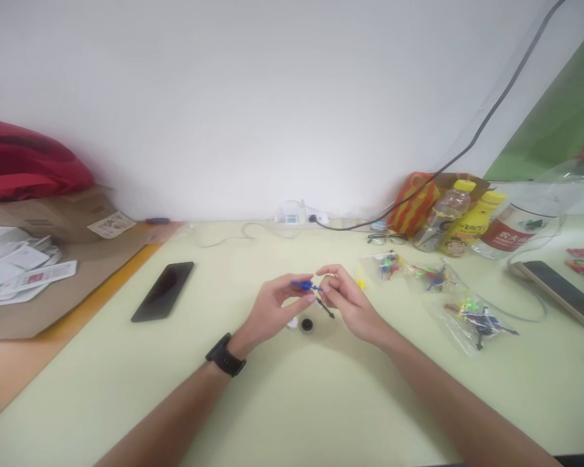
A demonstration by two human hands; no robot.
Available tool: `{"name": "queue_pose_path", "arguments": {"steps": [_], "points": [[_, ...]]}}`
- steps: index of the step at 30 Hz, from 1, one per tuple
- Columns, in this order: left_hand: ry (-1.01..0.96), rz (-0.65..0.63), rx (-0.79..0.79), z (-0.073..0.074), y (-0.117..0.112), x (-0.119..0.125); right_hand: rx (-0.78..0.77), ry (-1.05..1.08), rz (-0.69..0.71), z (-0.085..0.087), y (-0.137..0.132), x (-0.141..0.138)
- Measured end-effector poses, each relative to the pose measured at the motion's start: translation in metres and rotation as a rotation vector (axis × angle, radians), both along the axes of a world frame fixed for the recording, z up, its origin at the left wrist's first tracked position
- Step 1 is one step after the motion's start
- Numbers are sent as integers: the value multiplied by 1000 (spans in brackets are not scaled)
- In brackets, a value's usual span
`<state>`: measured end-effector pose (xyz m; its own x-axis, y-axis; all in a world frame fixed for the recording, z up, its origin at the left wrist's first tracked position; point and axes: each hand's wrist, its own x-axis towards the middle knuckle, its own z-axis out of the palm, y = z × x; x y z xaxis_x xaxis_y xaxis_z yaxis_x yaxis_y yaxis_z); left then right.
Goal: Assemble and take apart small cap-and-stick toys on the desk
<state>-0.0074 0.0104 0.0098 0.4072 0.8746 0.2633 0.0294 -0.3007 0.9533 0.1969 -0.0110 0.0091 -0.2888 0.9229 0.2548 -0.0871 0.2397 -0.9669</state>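
Pinched between the thumb and fingers of my left hand (271, 305), the small blue plastic piece (302, 285) sits above the table (272, 408), in front of me, its slim end pointing toward my right hand (353, 306). My right fingertips are curled together right at that end; I cannot tell whether they are clamped on it or on something hidden between them. I expect the piece to be very light and fairly stiff, smooth enough to twist or slip if I squeeze off-centre. Its thicker body looks the safest place to hold; the slim end could bend or snap under sideways force, so I would take it close to where it meets the body. A black arrow-tipped piece (327, 310) slants just below my right fingers, held or lying loose, I cannot say. Near it, on the table, is a round black part (307, 325), probably easy to knock away.
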Motion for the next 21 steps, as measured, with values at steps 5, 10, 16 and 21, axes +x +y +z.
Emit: {"name": "queue_pose_path", "arguments": {"steps": [5, 10, 16, 21], "points": [[-12, -28, -27, 1, -1, 2, 36, -31, 31, -3, -3, -4], [-8, -64, -24, 2, -1, 2, 128, -189, -44, -3, -5, -5], [51, -30, 20, 2, 1, -1, 205, -347, -123, -6, -4, -3], [83, 27, 51, -1, 3, -3, 188, -400, -157, -7, -2, 1]]}}
